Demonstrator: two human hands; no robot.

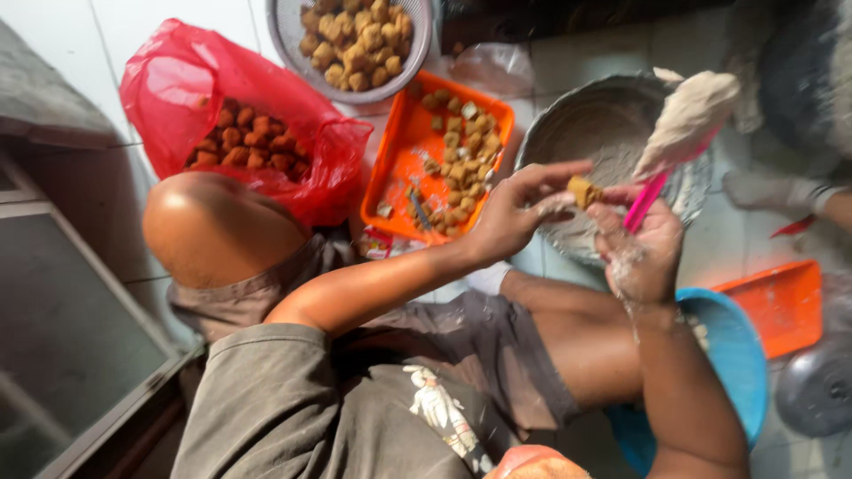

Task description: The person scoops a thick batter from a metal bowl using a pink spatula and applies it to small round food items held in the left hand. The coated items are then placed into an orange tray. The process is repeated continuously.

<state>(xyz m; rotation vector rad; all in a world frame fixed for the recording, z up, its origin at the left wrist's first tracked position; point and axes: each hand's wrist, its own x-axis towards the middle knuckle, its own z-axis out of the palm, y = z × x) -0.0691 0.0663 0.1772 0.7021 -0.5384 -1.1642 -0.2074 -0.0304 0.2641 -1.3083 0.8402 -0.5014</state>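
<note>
Pinching a small tan tofu puff (583,191) between thumb and fingertips: left hand (519,213), remaining fingers (555,170) fanned loosely above it. Puff held in the air over the near rim of the grey bowl (612,115), roughly cube-shaped, golden-brown, one face turned toward the right hand. Right hand (643,253) just beside the puff, fingers curled shut around the pink handle of a spatula (674,142); knuckles and wrist smeared with pale paste. Spatula blade raised over the bowl, loaded with a thick lump of the same grey-white paste. Bowl interior coated with paste residue.

Beyond the left hand: orange tray (399,168) holding scattered puffs, mostly along its right half. Above it, a wire sieve (288,31) heaped with more puffs. To the left, a red bag (177,80) open on darker, reddish-brown pieces. Below the right forearm, a blue basin (741,355); contents cannot be told. A second orange tray (781,306) just right of the basin. At the far right edge, another person's hand (768,191), paste-covered, resting on the floor. All items set on pale floor tiles (160,22).
</note>
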